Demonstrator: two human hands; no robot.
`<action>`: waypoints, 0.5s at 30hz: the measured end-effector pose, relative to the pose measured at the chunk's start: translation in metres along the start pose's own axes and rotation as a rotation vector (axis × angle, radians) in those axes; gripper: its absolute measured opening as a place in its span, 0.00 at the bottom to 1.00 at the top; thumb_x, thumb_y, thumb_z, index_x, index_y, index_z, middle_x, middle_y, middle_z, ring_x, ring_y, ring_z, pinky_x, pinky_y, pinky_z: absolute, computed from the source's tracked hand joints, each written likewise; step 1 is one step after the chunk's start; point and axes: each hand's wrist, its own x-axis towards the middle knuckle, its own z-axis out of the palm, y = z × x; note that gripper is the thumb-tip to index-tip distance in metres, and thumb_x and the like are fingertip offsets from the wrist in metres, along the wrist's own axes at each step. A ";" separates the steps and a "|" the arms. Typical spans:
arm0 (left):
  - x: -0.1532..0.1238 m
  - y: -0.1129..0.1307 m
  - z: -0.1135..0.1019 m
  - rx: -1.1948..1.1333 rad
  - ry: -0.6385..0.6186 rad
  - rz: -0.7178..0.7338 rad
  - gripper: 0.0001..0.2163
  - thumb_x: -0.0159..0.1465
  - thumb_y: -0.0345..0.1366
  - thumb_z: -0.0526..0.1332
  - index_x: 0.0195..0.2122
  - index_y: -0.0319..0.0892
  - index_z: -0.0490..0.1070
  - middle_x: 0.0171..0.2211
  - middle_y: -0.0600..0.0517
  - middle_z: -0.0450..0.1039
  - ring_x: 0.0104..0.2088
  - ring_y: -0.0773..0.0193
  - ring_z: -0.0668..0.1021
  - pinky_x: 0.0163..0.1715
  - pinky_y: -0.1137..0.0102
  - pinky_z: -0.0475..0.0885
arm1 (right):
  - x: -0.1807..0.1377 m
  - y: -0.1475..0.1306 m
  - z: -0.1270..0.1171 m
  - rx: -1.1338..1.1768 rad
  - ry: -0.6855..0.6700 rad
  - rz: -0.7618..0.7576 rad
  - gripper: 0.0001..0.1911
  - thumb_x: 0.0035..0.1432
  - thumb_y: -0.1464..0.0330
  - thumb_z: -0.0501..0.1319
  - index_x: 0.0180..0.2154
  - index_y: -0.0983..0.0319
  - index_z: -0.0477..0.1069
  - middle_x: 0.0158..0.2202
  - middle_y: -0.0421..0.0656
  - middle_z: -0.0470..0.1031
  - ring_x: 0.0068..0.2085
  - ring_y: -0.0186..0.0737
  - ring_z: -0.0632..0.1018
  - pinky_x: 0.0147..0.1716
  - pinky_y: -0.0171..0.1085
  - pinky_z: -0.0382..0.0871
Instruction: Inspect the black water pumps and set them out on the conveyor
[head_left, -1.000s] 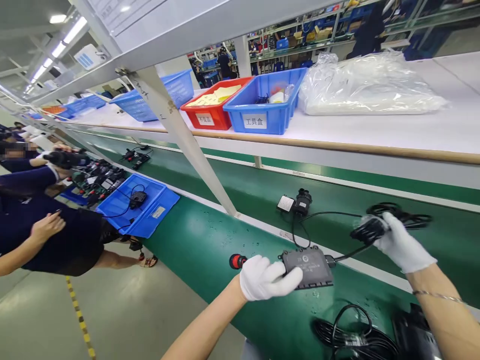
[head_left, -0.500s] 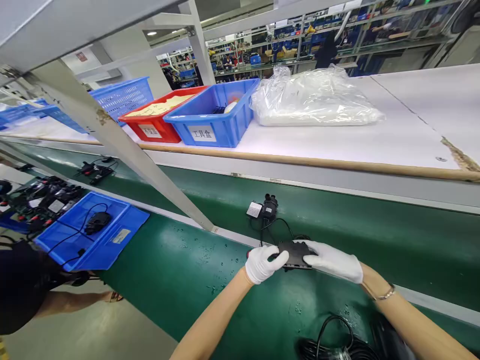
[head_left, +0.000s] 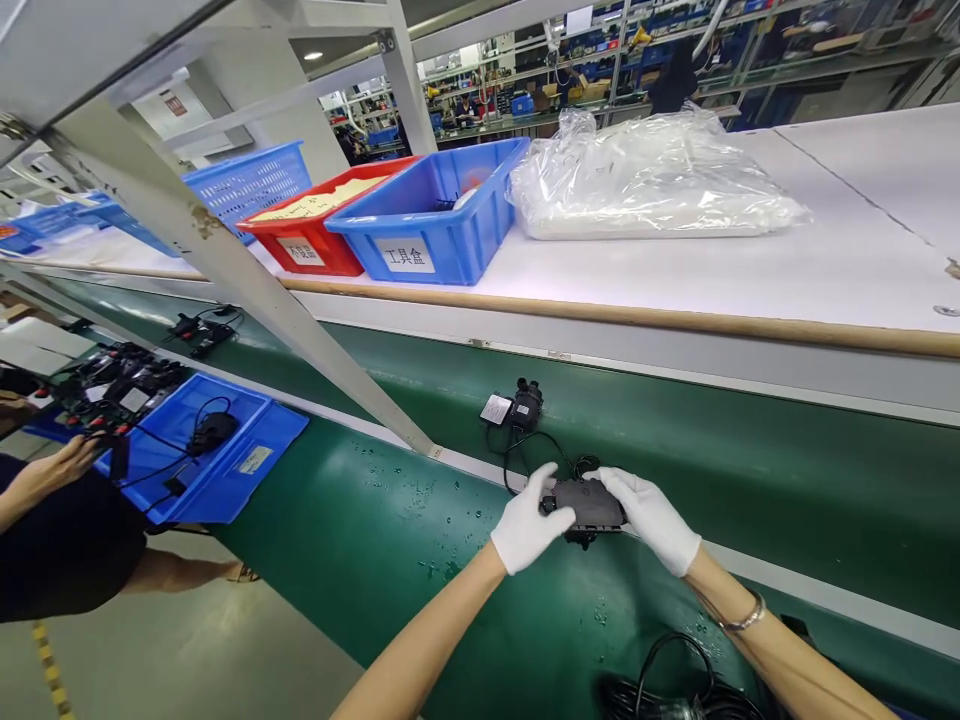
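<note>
A flat black plastic device (head_left: 587, 503) is held level between my two white-gloved hands, just over the near edge of the green belt. My left hand (head_left: 531, 520) grips its left end, thumb toward the near side and fingers on the far side. At its right end, my right hand (head_left: 651, 515) has its fingers along the far edge and corner. Behind the device, a black pump-like unit (head_left: 527, 405) rests on the belt (head_left: 712, 470) beside a small box with a white label (head_left: 496, 410). Black cable (head_left: 551, 440) runs from them toward the device.
Coiled black cable (head_left: 675, 690) lies on the wet green worktop (head_left: 390, 520). A blue bin (head_left: 247, 475) with black parts stands left, near a co-worker's hand (head_left: 64, 465). On the shelf are red (head_left: 330, 245) and blue boxes (head_left: 442, 245) and a plastic-wrapped bundle (head_left: 652, 190). A slanted post (head_left: 300, 340) crosses the left.
My right hand has shifted its hold, its fingers now at the device's far right corner, showing more of the top. At the left, the co-worker's hand has come up beside the bin.
</note>
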 end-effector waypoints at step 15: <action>0.013 -0.002 -0.017 -0.326 -0.056 -0.118 0.21 0.62 0.47 0.65 0.50 0.37 0.70 0.50 0.42 0.77 0.51 0.54 0.77 0.52 0.60 0.72 | 0.012 -0.010 0.002 -0.199 -0.112 -0.123 0.39 0.57 0.34 0.56 0.49 0.59 0.81 0.55 0.49 0.78 0.57 0.56 0.77 0.59 0.49 0.71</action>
